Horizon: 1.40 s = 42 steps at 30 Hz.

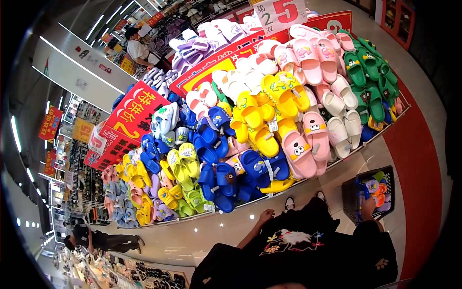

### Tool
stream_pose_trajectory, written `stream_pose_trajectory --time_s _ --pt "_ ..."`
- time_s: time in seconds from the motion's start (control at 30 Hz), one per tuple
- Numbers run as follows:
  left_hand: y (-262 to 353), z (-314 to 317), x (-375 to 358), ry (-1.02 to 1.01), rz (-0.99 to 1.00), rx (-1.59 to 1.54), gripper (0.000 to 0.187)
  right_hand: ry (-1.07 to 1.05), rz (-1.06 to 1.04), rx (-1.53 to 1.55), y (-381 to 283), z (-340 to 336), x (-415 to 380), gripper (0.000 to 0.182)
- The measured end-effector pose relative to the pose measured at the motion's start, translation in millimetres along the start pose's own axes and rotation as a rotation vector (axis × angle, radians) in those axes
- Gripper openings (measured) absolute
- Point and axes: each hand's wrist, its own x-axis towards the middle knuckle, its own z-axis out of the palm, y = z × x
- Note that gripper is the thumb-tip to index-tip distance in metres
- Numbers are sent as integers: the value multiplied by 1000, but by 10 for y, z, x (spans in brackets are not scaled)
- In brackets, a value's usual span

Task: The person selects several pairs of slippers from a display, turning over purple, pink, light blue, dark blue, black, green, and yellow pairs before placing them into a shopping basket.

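My left hand [266, 215] hangs in front of my dark top, below the front edge of the slipper display, with its fingers loosely curled and nothing visible in them. The nearest slippers above it are a yellow one [277, 186] and a pair of pink ones with cartoon faces [298, 151]. My right hand [368, 206] is at the near side of a black shopping basket [349, 196] on my right. Its fingers reach over the basket, but what they grip is too small to make out. Orange [380, 197], blue and green items lie in the basket.
The display is heaped with blue [207, 139], white [339, 137] and green slippers [375, 103]. Red price signs [127, 123] stand among them. One person [103, 241] stands at the left, another [139, 50] behind the display. A red floor strip [416, 178] runs along the right.
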Motion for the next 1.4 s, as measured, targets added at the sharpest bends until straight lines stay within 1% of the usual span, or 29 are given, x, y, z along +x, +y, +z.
stream_pose_trajectory --time_s 0.07,0.13,0.17,0.2,0.23,0.27,0.33,0.4,0.43,0.5,0.57,0.6,0.63,0.67,0.73,0.77,0.83,0.87,0.9,0.97,1.03,1.07,1.13,1.17,1.2,1.27,1.33,1.37,1.4 --pt "20 -21 -84 19 -15 28 29 31 -22 -4 120 79 136 34" --pt "-252 -17 -116 96 126 308 30 5 -30 24 260 12 241 35" --pt "-223 15 -205 128 63 398 30 75 -49 -17 411 131 331 35" --pt "-279 19 -263 72 203 350 32 73 -53 -32 493 136 393 35" --pt "-355 66 -337 100 105 412 33 105 -81 -58 577 148 452 35" --pt "-136 167 -493 129 5 479 35 133 -110 -79 601 116 495 35" --pt "-142 285 -568 148 -48 463 37 67 -91 -60 703 77 607 36" --pt "35 385 -567 171 -86 455 39 9 -47 -29 880 141 755 40" --pt "125 487 -535 191 -131 396 39 44 -63 -6 972 176 810 38" --pt "198 658 -416 222 -186 336 39 20 -72 42 1034 127 900 37" --pt "129 798 -191 226 -49 343 36 -21 -62 65 1148 141 1006 33" --pt "241 921 -166 242 -32 317 34 -31 -66 62 1192 151 1043 33" --pt "414 1081 -152 258 -21 288 33 -69 -65 91 1179 44 1049 32" --pt "582 1216 -129 258 -116 270 30 -111 -66 117 1213 -60 1057 32" --pt "676 1390 -44 244 -36 276 28 -138 -103 93 1333 -79 1120 32" --pt "745 1441 -16 253 -35 277 28 -150 -126 76 1346 -84 1172 32" --pt "835 1575 -34 234 46 331 27 -172 -123 64 1285 -253 1183 32" --pt "862 1624 -46 241 39 331 27 -193 -116 46 1285 -301 1203 31" --pt "882 1661 -65 252 34 333 27 -119 -162 35 1343 -254 1239 31" --pt "881 1754 -147 276 15 330 27 -137 -172 39 1465 -224 1270 31" --pt "821 1842 -195 356 -61 322 27 -102 -215 104 1585 -174 1334 31" --pt "789 1883 -208 368 -67 319 27 -110 -226 106 1642 -147 1355 31" --pt "661 1967 -251 401 -72 278 26 -30 -272 104 1653 -181 1387 29" --pt "587 2018 -279 413 -86 272 26 -66 -253 72 1651 -227 1400 27" --pt "688 2085 -318 502 -89 328 26 -80 -265 68 1611 -266 1401 27" --pt "661 2189 -379 632 -115 381 26 -209 -205 16 1587 -387 1466 29" --pt "514 2206 -390 742 -149 390 29 -73 -275 40 1741 -243 1501 25" --pt "514 2213 -390 750 -146 382 29 -103 -251 47 1764 -226 1520 25" --pt "497 2240 -406 810 -183 367 30 -135 -226 50 1786 -224 1537 25"
